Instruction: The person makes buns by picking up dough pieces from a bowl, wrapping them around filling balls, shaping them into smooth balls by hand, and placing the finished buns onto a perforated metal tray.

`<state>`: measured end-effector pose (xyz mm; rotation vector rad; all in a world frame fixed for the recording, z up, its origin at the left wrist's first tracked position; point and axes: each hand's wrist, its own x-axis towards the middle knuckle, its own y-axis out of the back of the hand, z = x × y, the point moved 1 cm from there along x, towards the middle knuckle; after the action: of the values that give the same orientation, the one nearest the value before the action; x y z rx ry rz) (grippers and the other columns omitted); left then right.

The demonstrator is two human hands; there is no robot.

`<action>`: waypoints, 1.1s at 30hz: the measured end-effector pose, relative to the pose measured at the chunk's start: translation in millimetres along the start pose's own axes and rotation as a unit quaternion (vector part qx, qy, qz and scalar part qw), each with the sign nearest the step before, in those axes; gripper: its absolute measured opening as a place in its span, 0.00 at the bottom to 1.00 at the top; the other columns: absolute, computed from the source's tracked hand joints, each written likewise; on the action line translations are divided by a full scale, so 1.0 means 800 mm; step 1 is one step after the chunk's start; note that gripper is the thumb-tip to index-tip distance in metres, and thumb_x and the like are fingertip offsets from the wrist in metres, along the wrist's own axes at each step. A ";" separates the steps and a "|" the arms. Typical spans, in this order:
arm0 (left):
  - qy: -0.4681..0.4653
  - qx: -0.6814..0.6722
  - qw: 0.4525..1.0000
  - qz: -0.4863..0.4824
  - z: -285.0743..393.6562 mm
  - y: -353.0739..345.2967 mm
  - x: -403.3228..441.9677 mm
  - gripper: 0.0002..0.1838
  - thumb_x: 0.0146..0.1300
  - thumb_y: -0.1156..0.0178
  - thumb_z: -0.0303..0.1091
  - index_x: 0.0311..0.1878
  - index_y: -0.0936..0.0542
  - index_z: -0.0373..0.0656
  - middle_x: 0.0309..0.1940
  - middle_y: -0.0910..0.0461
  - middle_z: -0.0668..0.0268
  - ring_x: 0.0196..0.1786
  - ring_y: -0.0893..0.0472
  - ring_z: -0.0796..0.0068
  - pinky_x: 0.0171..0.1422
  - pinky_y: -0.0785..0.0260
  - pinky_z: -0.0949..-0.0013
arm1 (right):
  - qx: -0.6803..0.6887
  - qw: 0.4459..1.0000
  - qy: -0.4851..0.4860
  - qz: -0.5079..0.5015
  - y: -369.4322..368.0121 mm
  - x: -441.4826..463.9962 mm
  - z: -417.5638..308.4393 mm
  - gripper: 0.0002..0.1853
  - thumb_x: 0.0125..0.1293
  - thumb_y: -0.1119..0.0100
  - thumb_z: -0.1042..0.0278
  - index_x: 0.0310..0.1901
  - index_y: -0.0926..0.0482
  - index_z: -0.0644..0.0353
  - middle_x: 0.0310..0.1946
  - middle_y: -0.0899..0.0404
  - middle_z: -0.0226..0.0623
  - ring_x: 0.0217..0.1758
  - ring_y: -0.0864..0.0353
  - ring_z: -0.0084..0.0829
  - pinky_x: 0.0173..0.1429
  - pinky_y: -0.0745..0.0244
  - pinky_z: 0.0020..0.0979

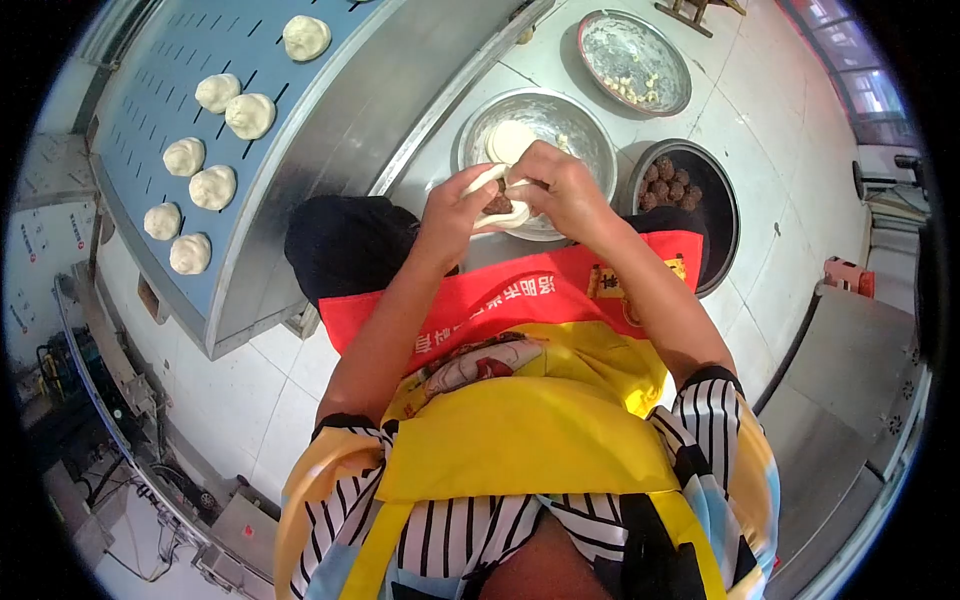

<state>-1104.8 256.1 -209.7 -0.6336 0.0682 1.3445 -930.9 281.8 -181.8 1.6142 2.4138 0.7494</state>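
Observation:
Between my two hands is a round of white dough with a dark brown filling ball inside it. My left hand is closed on the dough's left edge. On the other side my right hand pinches the upper right edge, fingers bent inward. The dough is folded up around the filling, with the ball still showing in the gap. Just beyond the hands, a metal bowl holds a pale flat dough piece; the hands cover part of its near side.
To the right, a black tub holds several dark filling balls. A floured metal basin with dough scraps sits farther off on the tiled floor. At left, a blue perforated surface carries several white buns behind a metal side.

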 end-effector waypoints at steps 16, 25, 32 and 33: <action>0.025 -0.129 0.990 0.048 -0.037 -0.006 0.018 0.24 0.63 0.43 0.28 0.63 0.33 0.46 0.52 0.25 0.60 0.52 0.22 0.67 0.53 0.23 0.54 | 0.036 0.988 -0.147 0.026 -0.002 0.002 0.004 0.12 0.52 0.31 0.75 0.38 0.22 0.65 0.33 0.24 0.38 0.27 0.24 0.25 0.27 0.26 0.27; 0.086 0.018 0.995 -0.050 0.004 0.002 0.004 0.22 0.60 0.39 0.32 0.58 0.29 0.40 0.49 0.23 0.60 0.48 0.20 0.65 0.46 0.21 0.59 | 0.094 0.992 -0.080 -0.025 0.004 -0.019 0.013 0.10 0.54 0.33 0.75 0.38 0.20 0.62 0.33 0.24 0.37 0.30 0.23 0.29 0.29 0.27 0.28; 0.071 -0.070 0.995 0.022 -0.034 0.013 0.012 0.21 0.63 0.41 0.33 0.59 0.28 0.40 0.50 0.23 0.61 0.51 0.22 0.69 0.53 0.25 0.63 | 0.086 0.981 -0.174 0.028 -0.013 -0.014 0.008 0.07 0.55 0.34 0.77 0.35 0.21 0.69 0.31 0.25 0.39 0.26 0.21 0.28 0.25 0.26 0.29; 0.058 -0.048 0.997 0.016 -0.036 0.012 0.009 0.21 0.63 0.41 0.33 0.59 0.28 0.39 0.50 0.23 0.62 0.51 0.21 0.69 0.53 0.25 0.64 | 0.076 0.982 -0.171 0.018 -0.015 -0.014 0.011 0.08 0.55 0.34 0.77 0.35 0.21 0.70 0.31 0.25 0.40 0.25 0.21 0.28 0.24 0.26 0.29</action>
<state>-1102.9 249.7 -240.0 -0.7950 0.1097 1.3473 -932.9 270.9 -196.9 1.6838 2.2431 0.2660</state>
